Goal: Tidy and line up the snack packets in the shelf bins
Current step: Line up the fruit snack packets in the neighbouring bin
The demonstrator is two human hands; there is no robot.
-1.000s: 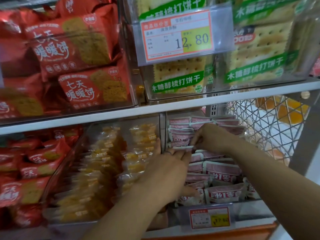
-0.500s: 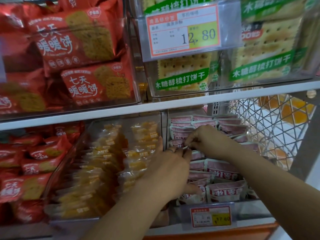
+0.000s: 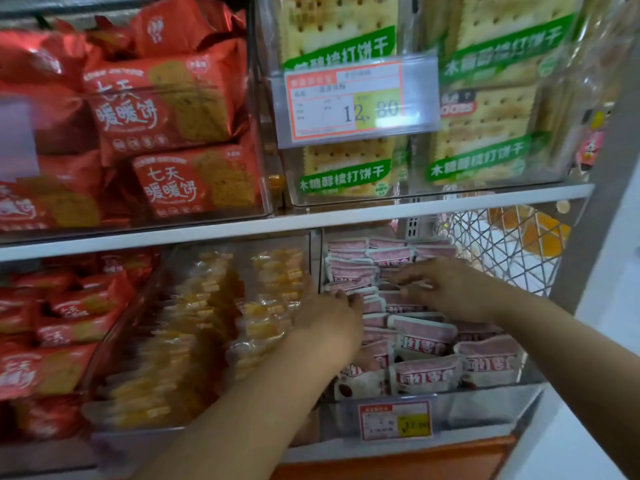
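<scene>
1. Pink packets (image 3: 426, 334) in lower right bin (image 3: 485, 403); left hand (image 3: 329, 320) straight-fingered against row, right hand (image 3: 450, 289) apparently pinching one packet's edge (blurred).
2. Brace row with left; seat pinched packet upright, edges level.
3. Versus half a second earlier: hands drawn slightly apart, same bin.

Watching white shelf board (image 3: 207, 230) cross mid-frame. On top of board, left: left upper bin (image 3: 265, 188), clear, stacked with red biscuit packets (image 3: 197, 181). On top of board, right: right upper bin (image 3: 346, 200), green-banded cracker packets (image 3: 485, 133) inside, big price tag (image 3: 346, 102) reading 12.80 on its front. Under board, on lower shelf (image 3: 381, 448): lower red packets (image 3: 69, 306) far left, then yellow-packet bin (image 3: 138, 420), then pink-packet bin (image 3: 485, 407) with small price tag (image 3: 394, 420) on front. Wire mesh panel (image 3: 502, 244) just under board's right end. Blur here, I can't read small print.
</scene>
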